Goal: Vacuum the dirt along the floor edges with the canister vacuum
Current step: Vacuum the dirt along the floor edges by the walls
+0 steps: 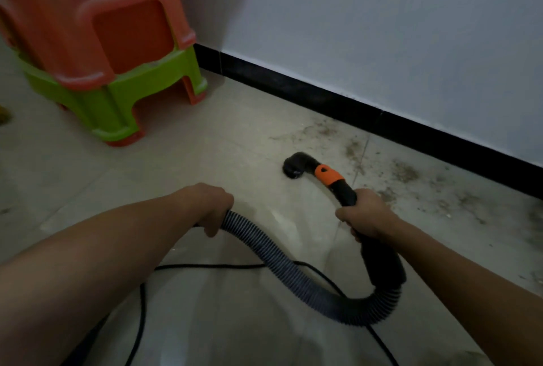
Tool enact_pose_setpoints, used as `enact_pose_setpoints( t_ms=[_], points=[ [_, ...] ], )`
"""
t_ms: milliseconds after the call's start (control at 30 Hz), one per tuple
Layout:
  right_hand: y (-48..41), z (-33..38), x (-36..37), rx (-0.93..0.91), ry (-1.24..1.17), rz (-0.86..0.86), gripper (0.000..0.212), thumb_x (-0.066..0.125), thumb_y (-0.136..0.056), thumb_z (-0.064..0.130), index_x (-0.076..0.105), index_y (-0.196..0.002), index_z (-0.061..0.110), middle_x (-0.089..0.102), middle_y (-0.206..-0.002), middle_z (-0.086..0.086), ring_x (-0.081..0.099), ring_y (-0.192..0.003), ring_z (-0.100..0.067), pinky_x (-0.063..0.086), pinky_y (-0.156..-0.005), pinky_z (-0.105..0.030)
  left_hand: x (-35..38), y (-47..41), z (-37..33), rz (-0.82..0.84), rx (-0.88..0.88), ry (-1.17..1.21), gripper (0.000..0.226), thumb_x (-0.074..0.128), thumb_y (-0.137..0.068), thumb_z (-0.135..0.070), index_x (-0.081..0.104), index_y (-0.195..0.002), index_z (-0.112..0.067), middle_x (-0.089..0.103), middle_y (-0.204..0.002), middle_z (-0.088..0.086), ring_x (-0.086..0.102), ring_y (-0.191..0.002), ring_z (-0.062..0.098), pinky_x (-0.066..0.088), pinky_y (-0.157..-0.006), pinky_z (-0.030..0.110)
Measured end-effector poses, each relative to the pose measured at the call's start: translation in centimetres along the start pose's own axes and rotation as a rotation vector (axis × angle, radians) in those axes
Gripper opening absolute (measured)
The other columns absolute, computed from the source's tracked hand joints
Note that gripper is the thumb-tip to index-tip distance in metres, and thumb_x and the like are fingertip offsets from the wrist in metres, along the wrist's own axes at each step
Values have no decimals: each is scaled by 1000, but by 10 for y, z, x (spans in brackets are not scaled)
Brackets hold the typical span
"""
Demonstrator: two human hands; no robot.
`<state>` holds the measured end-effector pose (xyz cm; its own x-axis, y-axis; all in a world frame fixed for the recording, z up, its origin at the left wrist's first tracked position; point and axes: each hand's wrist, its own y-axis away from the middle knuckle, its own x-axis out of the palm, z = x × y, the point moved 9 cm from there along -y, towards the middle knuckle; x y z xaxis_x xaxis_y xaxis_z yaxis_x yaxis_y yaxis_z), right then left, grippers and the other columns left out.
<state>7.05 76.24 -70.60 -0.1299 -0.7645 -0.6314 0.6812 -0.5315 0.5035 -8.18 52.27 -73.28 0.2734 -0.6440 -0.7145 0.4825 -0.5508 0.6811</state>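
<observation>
The fingers (348,216) of the right hand (367,215) curl round the vacuum's black handle (348,193); the left hand (210,206) grips the ribbed hose (264,251). The handle runs forward and leftward to the nozzle (295,166), which rests on the floor (205,165). The dirt (407,173) lies right of it along the skirting (323,95), nearest the right hand.

left hand (213,209): fingers curled, gripping | right hand (365,214): fingers curled, gripping

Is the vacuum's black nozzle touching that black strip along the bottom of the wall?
Apart. The head view shows the nozzle out on the floor, with pale tile and scattered dirt plainly between it and the baseboard.
</observation>
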Motion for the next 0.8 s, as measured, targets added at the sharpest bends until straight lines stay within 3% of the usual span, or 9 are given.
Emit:
enact_pose_setpoints(
  t_ms=[100, 200, 367, 533, 667, 800],
  points=[
    [-12, -23, 0, 60, -209, -142, 18, 65, -78, 6, 54, -91, -1, 55, -62, -15, 50, -41, -23, 46, -43, -29, -2, 5, 15, -32, -23, -23, 35, 75, -72, -25, 57, -101, -21, 58, -92, 1, 61, -82, 19, 49, -66, 30],
    [-16, -21, 29, 70, -325, -172, 19, 66, -77, 8, 55, -91, 1, 54, -62, -15, 49, -41, -23, 45, -44, -30, 1, 16, 36, -56, -75, -65, 35, 69, -78, -23, 54, -110, -20, 59, -105, 3, 61, -93, 20, 47, -70, 29],
    [-40, 15, 73, -2, -382, -92, 19, 67, -79, 12, 56, -94, 6, 57, -65, -13, 52, -45, -24, 48, -46, -31, 6, 35, 71, -49, -176, -39, 31, 61, -83, -20, 52, -113, -21, 57, -112, 3, 59, -100, 20, 45, -74, 29],
    [-85, 0, 31, 95, -389, -283, 35, 71, -75, 19, 58, -105, 6, 67, -81, -19, 62, -56, -30, 58, -57, -45, -5, 36, 70, -119, -230, 8, 32, 63, -83, -24, 50, -112, -21, 55, -107, 2, 56, -90, 19, 40, -68, 28],
    [-109, 25, 34, 32, -381, -91, 33, 69, -81, 10, 57, -110, 0, 59, -71, -15, 53, -49, -24, 48, -47, -31, -7, 28, 53, -105, -202, -14, 41, 69, -80, -28, 48, -114, -21, 55, -111, 4, 59, -99, 21, 40, -69, 29],
    [-99, 62, 53, -107, -271, 52, 30, 70, -85, 17, 56, -109, 6, 57, -71, -13, 51, -51, -24, 45, -48, -30, 9, 19, 36, -31, -148, -33, 45, 72, -77, -29, 48, -115, -21, 56, -110, 3, 58, -98, 21, 41, -70, 30]
  ],
)
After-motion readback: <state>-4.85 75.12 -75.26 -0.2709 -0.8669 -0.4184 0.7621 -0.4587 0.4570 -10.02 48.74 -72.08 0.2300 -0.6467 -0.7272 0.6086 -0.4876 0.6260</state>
